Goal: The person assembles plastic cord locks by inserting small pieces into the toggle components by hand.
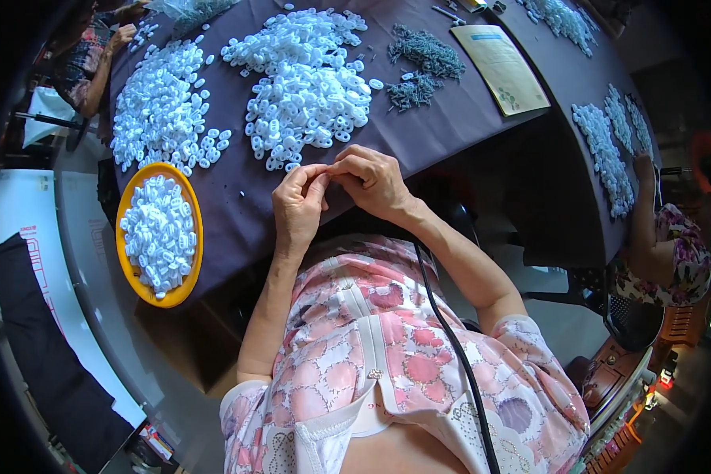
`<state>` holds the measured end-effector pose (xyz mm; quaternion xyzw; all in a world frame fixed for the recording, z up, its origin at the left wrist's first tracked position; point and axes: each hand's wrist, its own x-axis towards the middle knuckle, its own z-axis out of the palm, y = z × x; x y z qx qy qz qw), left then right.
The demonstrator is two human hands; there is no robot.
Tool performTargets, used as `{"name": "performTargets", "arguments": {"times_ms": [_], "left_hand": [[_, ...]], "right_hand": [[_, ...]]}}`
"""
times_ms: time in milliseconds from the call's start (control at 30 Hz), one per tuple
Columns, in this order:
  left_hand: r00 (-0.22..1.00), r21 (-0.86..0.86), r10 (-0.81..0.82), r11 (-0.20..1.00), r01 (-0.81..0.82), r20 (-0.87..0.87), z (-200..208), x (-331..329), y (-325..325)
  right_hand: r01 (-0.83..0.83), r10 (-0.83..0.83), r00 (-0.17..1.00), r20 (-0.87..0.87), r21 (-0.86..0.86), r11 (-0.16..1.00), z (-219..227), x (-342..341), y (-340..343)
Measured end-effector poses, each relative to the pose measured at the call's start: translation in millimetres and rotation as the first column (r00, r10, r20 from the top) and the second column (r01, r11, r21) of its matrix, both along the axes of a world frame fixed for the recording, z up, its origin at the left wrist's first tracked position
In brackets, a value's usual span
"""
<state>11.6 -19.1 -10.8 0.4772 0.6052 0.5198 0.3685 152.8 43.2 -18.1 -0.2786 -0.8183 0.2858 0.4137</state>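
Note:
My left hand [298,207] and my right hand [373,182] meet at the table's near edge, fingertips pinched together. What they hold, if anything, is too small and covered to make out. Just beyond them lies a large heap of small white oval plastic pieces [308,103] with holes in them. To the left spreads a second heap of the same white pieces [156,107]. An orange oval tray [198,261], filled with more of them, stands at the table's left corner. Small dark grey pin-like parts [426,54] lie in piles at the far right of the heaps.
A dark cloth covers the table [229,201]. A tan paper packet [500,69] lies near its right edge. Further right, another dark table bears white pieces [604,154], with a person's arm [646,213] beside it. Another person's hand [123,36] reaches in at the far left.

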Motion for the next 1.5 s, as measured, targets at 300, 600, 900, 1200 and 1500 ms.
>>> {"name": "performTargets", "arguments": {"times_ms": [300, 600, 900, 1200, 1500], "left_hand": [[1.000, -0.019, -0.011, 1.000, 0.011, -0.023, 3.1, 1.8, 0.3], [1.000, -0.035, -0.013, 0.999, 0.012, -0.026, 3.5, 1.5, -0.7], [1.000, -0.081, -0.024, 0.996, 0.026, 0.019, 5.4, 1.1, -0.6], [0.998, -0.056, 0.012, 0.998, -0.015, -0.055, 3.2, -1.8, -3.3], [0.962, 0.197, 0.041, 0.980, 0.013, -0.268, -7.2, -0.8, 0.9]], "right_hand": [[0.018, -0.018, 0.999, -0.027, -0.006, 1.000, 1.9, 0.2, -2.9], [-0.012, 0.012, 1.000, -0.010, 0.009, 1.000, -1.4, 1.1, -1.7], [0.013, -0.011, 0.999, -0.048, 0.035, 0.999, -1.5, 0.8, -2.1], [0.003, -0.003, 0.998, -0.067, -0.001, 1.000, 1.2, -4.0, -3.4], [0.000, -0.001, 1.000, -0.031, -0.037, 0.999, 5.0, -3.3, -3.0]]}}
